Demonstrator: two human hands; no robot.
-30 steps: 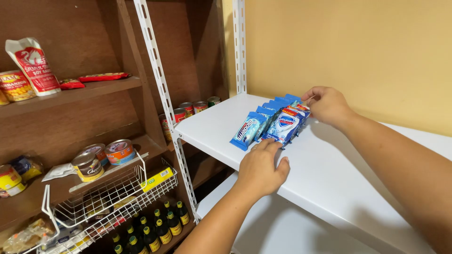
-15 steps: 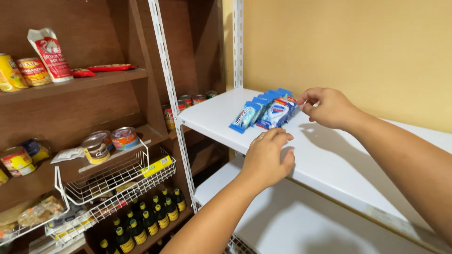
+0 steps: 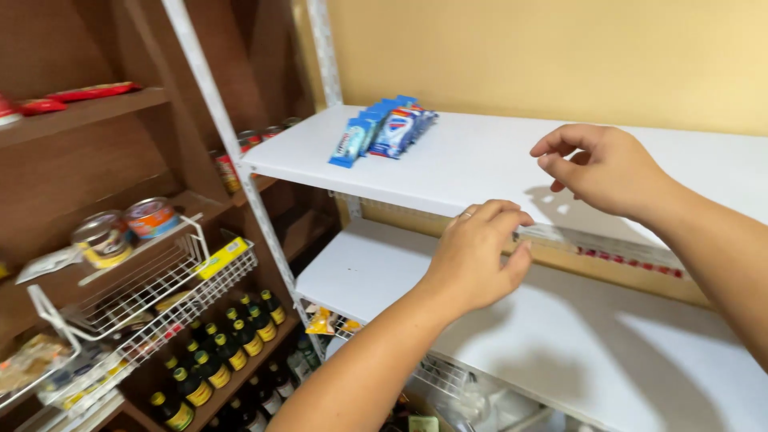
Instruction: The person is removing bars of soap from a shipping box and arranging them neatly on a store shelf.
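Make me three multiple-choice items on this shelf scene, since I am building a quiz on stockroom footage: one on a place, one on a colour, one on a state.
1. Where does the row of blue packets stand?
A. in the wire basket
B. at the left end of the upper white shelf
C. on the dark wooden shelf

2. What colour is the wall behind the white shelves?
A. yellow
B. green
C. grey

3. What are the two hands doing?
A. each grips a packet
B. both hold nothing
C. one holds a bottle

Key: 1 B, the packets stand near the shelf's left corner. 2 A, the wall is plain yellow. 3 B, the left hand is at the shelf's front edge and the right hand is above the shelf, fingers curled, both without anything in them.
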